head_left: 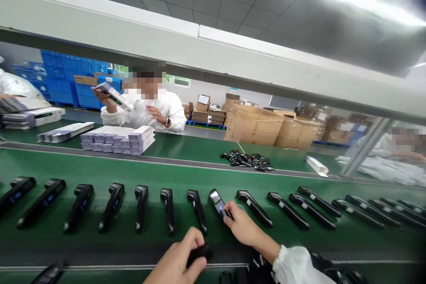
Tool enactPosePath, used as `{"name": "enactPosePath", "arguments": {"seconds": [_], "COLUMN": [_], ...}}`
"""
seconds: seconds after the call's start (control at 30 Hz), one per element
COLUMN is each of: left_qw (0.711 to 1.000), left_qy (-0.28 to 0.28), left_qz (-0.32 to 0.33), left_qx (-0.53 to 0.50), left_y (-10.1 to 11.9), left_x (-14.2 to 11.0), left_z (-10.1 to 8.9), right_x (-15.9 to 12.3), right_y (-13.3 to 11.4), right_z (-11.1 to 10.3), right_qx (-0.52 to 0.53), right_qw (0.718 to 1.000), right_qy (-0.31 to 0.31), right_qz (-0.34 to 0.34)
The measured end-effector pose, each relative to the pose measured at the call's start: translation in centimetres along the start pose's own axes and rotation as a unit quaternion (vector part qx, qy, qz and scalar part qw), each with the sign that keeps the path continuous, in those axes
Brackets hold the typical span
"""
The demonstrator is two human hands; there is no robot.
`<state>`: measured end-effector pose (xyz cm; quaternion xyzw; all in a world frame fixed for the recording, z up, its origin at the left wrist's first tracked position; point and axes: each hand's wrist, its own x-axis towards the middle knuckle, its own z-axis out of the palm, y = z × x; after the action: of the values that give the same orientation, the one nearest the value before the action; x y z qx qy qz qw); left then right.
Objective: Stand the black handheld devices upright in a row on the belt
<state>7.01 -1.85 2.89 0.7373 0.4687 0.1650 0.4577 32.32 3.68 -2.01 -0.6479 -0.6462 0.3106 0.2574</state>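
My right hand (242, 226) is closed on a black handheld device (217, 199) with a lit screen, which lies tilted at the green surface. Lower down, my left hand (179, 259) pinches a dark rounded object (202, 254); its kind cannot be made out. Left of the lit device, a similar black handheld device (197, 211) with a bent head lies on the green belt (146, 242). On the right is another black device (254, 208) with a small pale patch. Several more of them form a row on both sides.
Beyond the row are a heap of small black parts (246, 159), stacked white-and-purple boxes (116, 140) and a single white box (317, 165). A co-worker (143, 106) opposite holds a box. Black items (259, 268) lie near my right sleeve. A white beam (199, 46) crosses overhead.
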Motion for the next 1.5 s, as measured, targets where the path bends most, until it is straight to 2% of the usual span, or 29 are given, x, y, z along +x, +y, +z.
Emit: {"name": "enactPosePath", "arguments": {"seconds": [0.03, 0.07, 0.13, 0.2, 0.27, 0.37, 0.4, 0.47, 0.57, 0.67, 0.73, 0.77, 0.87, 0.93, 1.07, 1.13, 1.2, 1.3, 1.4, 1.43, 1.47, 1.5], "left_qw": [0.999, 0.999, 0.996, 0.981, 0.954, 0.904, 0.893, 0.880, 0.855, 0.832, 0.820, 0.814, 0.794, 0.784, 0.787, 0.797, 0.809, 0.824, 0.846, 0.860, 0.898, 0.928], "left_qy": [0.018, 0.027, 0.033, 0.053, 0.078, 0.058, 0.040, -0.007, -0.081, -0.126, -0.139, -0.143, -0.154, -0.161, -0.146, -0.120, -0.090, -0.044, 0.017, 0.034, 0.035, 0.012], "left_qz": [0.007, 0.025, 0.087, 0.159, 0.203, 0.244, 0.255, 0.268, 0.266, 0.240, 0.219, 0.212, 0.212, 0.224, 0.262, 0.277, 0.286, 0.299, 0.303, 0.293, 0.269, 0.246], "left_qx": [-0.026, -0.035, 0.004, 0.095, 0.206, 0.346, 0.369, 0.393, 0.437, 0.483, 0.510, 0.522, 0.549, 0.557, 0.539, 0.523, 0.506, 0.478, 0.439, 0.418, 0.346, 0.278], "left_y": [0.1, 0.3, 1.2, 2.4, 3.7, 5.3, 5.9, 7.0, 8.9, 10.8, 11.7, 12.0, 12.3, 12.2, 11.6, 11.3, 11.3, 11.6, 11.7, 11.5, 11.2, 10.8], "left_x": [0.5, 1.3, 3.3, 6.0, 9.1, 13.6, 15.0, 17.6, 21.4, 24.7, 26.2, 26.7, 27.3, 27.2, 26.6, 26.3, 26.0, 24.7, 21.5, 20.1, 18.4, 16.7], "left_z": [-0.1, -0.3, -0.4, -0.1, 0.7, 2.1, 2.5, 3.1, 4.0, 5.4, 6.6, 7.1, 7.9, 7.9, 8.0, 8.2, 8.1, 6.4, 2.9, 1.8, 0.9, 0.3], "right_x": [0.2, 0.4, 0.4, -0.1, -0.8, -2.1, -2.5, -2.9, -3.2, -3.3, -3.6, -3.8, -3.8, -3.3, -1.1, 0.0, 0.6, -0.4, -2.5, -3.0, -3.4, -3.5], "right_y": [0.4, 0.7, 1.1, 1.4, 1.6, 2.0, 2.2, 2.8, 4.4, 6.1, 6.9, 7.2, 7.5, 7.7, 8.5, 8.5, 8.2, 8.0, 9.9, 11.1, 12.3, 13.7], "right_z": [-0.7, -1.5, -3.2, -4.7, -5.9, -7.0, -7.3, -8.1, -10.0, -12.1, -12.8, -12.9, -12.0, -11.0, -9.7, -9.5, -10.0, -12.1, -15.3, -16.1, -16.7, -17.0], "right_qx": [0.084, 0.178, 0.362, 0.486, 0.541, 0.556, 0.544, 0.489, 0.357, 0.188, 0.091, 0.057, -0.048, -0.169, -0.415, -0.473, -0.493, -0.477, -0.470, -0.481, -0.498, -0.512], "right_qw": [0.995, 0.979, 0.917, 0.855, 0.821, 0.805, 0.811, 0.846, 0.914, 0.969, 0.986, 0.991, 0.997, 0.984, 0.905, 0.874, 0.863, 0.873, 0.874, 0.869, 0.862, 0.856], "right_qy": [-0.014, -0.029, -0.056, -0.081, -0.095, -0.113, -0.117, -0.095, 0.003, 0.100, 0.118, 0.107, 0.053, 0.042, 0.022, -0.003, -0.017, 0.024, 0.103, 0.107, 0.090, 0.066], "right_qz": [0.048, 0.098, 0.159, 0.161, 0.155, 0.175, 0.180, 0.190, 0.192, 0.123, 0.074, 0.051, -0.028, -0.046, -0.091, -0.113, -0.110, -0.102, -0.064, -0.047, -0.033, -0.024]}}
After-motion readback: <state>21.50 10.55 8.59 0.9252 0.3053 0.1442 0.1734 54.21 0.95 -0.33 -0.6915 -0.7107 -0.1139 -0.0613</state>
